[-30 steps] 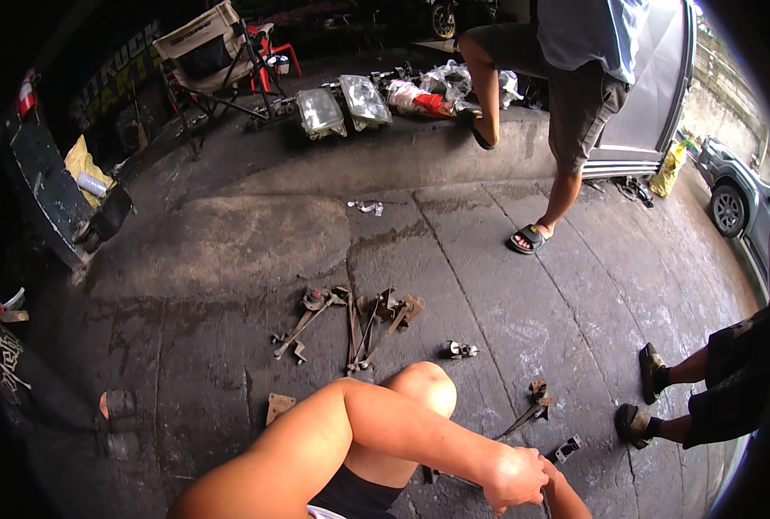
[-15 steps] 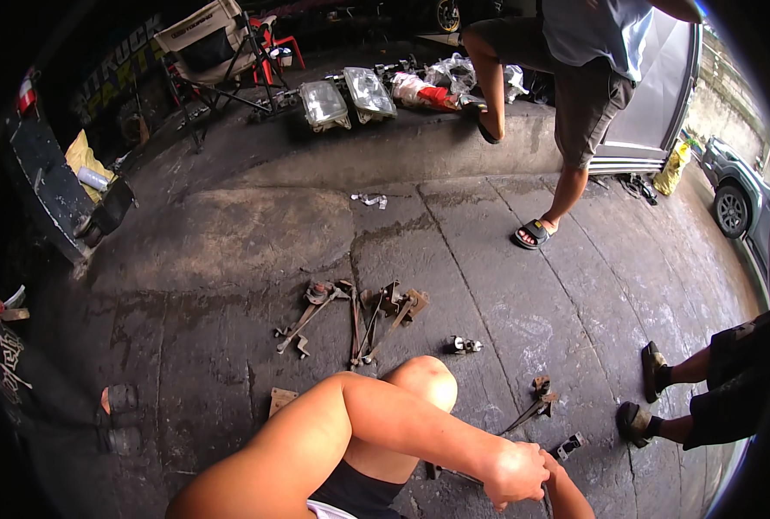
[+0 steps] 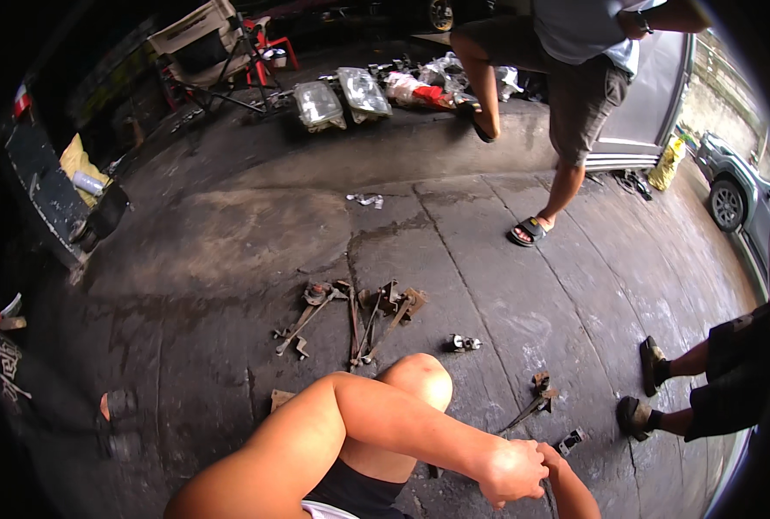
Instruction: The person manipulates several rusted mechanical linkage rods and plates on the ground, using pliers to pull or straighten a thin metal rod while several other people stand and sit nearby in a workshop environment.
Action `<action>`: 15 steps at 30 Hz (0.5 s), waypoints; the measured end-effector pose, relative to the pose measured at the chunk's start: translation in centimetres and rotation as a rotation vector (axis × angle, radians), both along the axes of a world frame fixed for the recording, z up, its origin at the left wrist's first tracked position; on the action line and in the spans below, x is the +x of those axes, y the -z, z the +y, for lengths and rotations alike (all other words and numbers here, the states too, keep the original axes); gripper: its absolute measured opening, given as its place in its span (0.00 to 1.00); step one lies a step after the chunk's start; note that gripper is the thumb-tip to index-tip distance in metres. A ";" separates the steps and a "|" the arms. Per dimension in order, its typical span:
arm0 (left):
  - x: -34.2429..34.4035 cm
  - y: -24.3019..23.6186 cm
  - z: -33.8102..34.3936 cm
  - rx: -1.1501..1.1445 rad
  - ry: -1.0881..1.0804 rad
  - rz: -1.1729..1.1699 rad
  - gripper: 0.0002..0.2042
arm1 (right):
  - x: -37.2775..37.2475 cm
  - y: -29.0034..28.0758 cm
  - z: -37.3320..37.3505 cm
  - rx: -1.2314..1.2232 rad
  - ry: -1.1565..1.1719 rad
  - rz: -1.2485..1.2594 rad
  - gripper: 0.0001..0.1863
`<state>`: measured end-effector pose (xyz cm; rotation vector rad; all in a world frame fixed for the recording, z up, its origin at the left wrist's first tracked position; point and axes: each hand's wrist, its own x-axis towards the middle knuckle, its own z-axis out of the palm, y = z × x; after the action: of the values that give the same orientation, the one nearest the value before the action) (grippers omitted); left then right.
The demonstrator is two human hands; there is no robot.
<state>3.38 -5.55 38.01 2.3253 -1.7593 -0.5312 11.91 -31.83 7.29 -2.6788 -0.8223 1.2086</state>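
Low at the right of centre, my left hand [image 3: 510, 474] is closed, its fingers curled against my right hand [image 3: 553, 457]. The right hand's fingers are bent and partly hidden behind the left. What sits between them is hidden. A small silver and dark metal piece [image 3: 569, 441] shows just beyond the right hand; whether it joins what I grip, I cannot tell. A little farther off lies a brownish metal bracket with a thin rod [image 3: 538, 398]. Rusty metal linkages with long rods [image 3: 369, 322] lie ahead of my raised knee. Near them is a small silver and black part [image 3: 465, 343].
A person in sandals [image 3: 567, 104] stands ahead with one foot on a raised concrete ledge [image 3: 385, 156]. Two headlights [image 3: 363, 93] rest on it. Another person's feet [image 3: 649, 398] are close at right; a third person [image 3: 22, 381] stands at left. A folding chair [image 3: 199, 48] stands behind.
The view has shifted slightly. The small metal piece beyond my right hand has tilted a little. The person ahead has brought a hand in front of the body. My hands stay together.
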 end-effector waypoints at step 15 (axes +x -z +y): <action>2.3 -10.5 -6.8 -0.292 0.547 0.087 0.37 | -10.8 -26.1 -2.7 0.156 0.736 -0.594 0.21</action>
<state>5.66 -12.32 48.56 1.5985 -2.2531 -0.4031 1.14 -34.53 33.36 -2.7954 0.0829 0.1834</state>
